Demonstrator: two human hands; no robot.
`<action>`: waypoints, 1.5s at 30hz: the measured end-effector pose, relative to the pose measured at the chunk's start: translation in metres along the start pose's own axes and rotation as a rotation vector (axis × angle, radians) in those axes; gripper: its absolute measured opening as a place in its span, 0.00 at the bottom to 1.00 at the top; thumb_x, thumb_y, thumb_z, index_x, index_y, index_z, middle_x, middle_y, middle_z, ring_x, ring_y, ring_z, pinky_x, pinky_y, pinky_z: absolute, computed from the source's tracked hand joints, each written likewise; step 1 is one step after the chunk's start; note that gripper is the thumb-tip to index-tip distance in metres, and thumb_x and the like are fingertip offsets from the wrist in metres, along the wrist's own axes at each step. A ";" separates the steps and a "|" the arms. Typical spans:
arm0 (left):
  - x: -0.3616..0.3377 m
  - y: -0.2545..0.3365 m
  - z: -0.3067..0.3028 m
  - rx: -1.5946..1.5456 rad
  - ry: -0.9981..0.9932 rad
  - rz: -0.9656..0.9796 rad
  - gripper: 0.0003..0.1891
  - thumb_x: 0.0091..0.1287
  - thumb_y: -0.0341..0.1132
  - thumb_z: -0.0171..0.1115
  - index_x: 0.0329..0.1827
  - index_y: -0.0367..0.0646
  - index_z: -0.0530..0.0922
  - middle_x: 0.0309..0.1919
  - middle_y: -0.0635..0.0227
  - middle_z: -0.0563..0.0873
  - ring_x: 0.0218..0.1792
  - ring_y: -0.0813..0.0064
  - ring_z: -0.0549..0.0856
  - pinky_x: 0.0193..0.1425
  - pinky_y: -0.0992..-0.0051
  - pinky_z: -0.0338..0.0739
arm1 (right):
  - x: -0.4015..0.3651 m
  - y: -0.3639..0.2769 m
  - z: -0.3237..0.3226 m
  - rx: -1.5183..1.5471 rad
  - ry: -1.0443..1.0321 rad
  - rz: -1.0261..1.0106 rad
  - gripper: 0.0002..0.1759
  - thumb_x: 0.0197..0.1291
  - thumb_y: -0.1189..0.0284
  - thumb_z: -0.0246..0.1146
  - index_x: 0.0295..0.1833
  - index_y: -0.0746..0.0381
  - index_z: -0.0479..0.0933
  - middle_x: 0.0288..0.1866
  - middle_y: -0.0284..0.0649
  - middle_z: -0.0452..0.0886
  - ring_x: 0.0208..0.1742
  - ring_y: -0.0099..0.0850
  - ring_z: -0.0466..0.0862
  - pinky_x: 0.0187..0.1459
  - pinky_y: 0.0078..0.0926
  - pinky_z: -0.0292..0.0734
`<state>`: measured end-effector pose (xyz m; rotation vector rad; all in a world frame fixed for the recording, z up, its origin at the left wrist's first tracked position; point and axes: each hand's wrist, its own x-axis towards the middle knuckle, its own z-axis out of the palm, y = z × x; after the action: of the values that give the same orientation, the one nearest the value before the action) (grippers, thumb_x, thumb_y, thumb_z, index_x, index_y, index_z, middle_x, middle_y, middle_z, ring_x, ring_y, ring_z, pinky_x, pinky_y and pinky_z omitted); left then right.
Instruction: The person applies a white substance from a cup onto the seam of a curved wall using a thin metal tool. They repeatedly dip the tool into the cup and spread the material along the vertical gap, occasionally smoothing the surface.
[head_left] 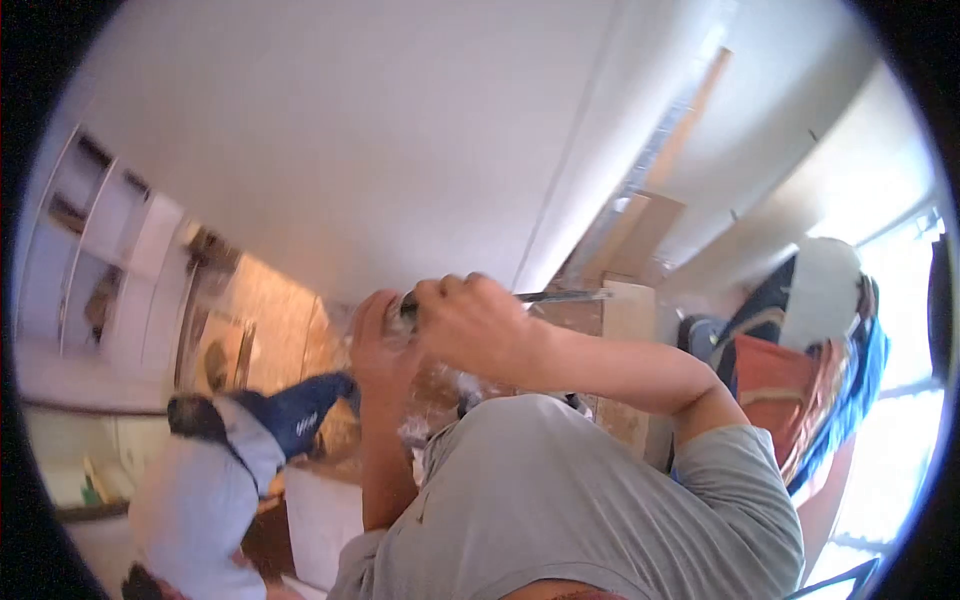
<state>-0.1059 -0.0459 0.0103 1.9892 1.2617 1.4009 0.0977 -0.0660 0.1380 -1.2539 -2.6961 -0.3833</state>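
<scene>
My right hand [475, 322] is closed, knuckles up, in front of a large white panel [380, 150]. From behind that hand a thin dark rod-like tool [560, 296] sticks out to the right, its far end paler. Close against it, my left hand [380, 340] is raised with curled fingers. A small black rounded piece [408, 305] shows between the two hands, and I cannot tell whether it belongs to the rod. Both hands overlap the panel's lower edge in this view.
To the left a person [200, 490] in a light top and dark trousers bends over. White shelves [115, 220] stand behind. Clothes in orange [770, 385] and blue hang at the right, near a bright window [905, 450]. Cardboard pieces [640, 235] lie beyond the panel.
</scene>
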 end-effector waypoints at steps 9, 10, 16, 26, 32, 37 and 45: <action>0.035 -0.013 0.038 -0.087 -0.094 -0.016 0.36 0.56 0.29 0.88 0.70 0.39 0.84 0.65 0.52 0.89 0.66 0.49 0.89 0.74 0.53 0.84 | -0.037 0.052 -0.007 0.150 0.018 0.223 0.11 0.60 0.74 0.71 0.47 0.65 0.90 0.43 0.43 0.88 0.43 0.40 0.96 0.37 0.40 0.91; 0.038 -0.010 0.038 -0.069 -0.106 0.017 0.35 0.59 0.28 0.88 0.72 0.40 0.83 0.65 0.55 0.88 0.65 0.55 0.89 0.72 0.58 0.85 | -0.046 0.055 -0.011 0.151 0.016 0.221 0.11 0.60 0.74 0.71 0.47 0.65 0.90 0.43 0.43 0.88 0.43 0.40 0.96 0.37 0.40 0.91; 0.041 -0.006 0.050 -0.175 -0.133 -0.046 0.35 0.63 0.30 0.89 0.73 0.39 0.82 0.64 0.59 0.89 0.65 0.62 0.90 0.70 0.64 0.87 | -0.095 0.076 -0.006 0.657 0.224 0.416 0.11 0.75 0.74 0.72 0.58 0.64 0.91 0.43 0.41 0.92 0.40 0.36 0.94 0.39 0.38 0.86; 0.041 0.027 0.066 -0.324 -0.203 -0.100 0.36 0.64 0.30 0.90 0.75 0.38 0.81 0.64 0.59 0.90 0.64 0.68 0.92 0.68 0.66 0.89 | -0.115 0.060 0.003 1.453 0.305 0.805 0.14 0.83 0.73 0.72 0.66 0.67 0.92 0.36 0.29 0.87 0.28 0.14 0.76 0.29 0.20 0.71; 0.034 0.032 0.066 -0.330 -0.215 -0.074 0.35 0.64 0.28 0.89 0.74 0.38 0.81 0.64 0.60 0.90 0.64 0.68 0.92 0.69 0.66 0.89 | -0.122 0.054 0.011 1.296 0.344 0.762 0.13 0.81 0.75 0.73 0.65 0.67 0.92 0.45 0.37 0.91 0.33 0.22 0.84 0.33 0.24 0.77; 0.030 0.038 0.061 -0.343 -0.224 -0.042 0.36 0.63 0.26 0.88 0.75 0.40 0.81 0.66 0.62 0.88 0.67 0.69 0.90 0.71 0.67 0.88 | -0.126 0.044 -0.037 0.601 0.301 0.443 0.19 0.71 0.81 0.72 0.67 0.66 0.90 0.47 0.44 0.88 0.38 0.38 0.92 0.38 0.32 0.88; 0.026 0.040 0.061 -0.370 -0.273 -0.113 0.35 0.63 0.24 0.87 0.74 0.40 0.81 0.68 0.65 0.86 0.67 0.71 0.89 0.71 0.68 0.88 | -0.108 0.035 -0.058 0.185 0.140 0.382 0.20 0.58 0.78 0.72 0.58 0.67 0.86 0.40 0.41 0.84 0.34 0.39 0.93 0.31 0.39 0.87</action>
<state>-0.0315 -0.0342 0.0284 1.7537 0.9037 1.1629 0.1953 -0.1395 0.1742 -1.5739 -2.2494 -0.1610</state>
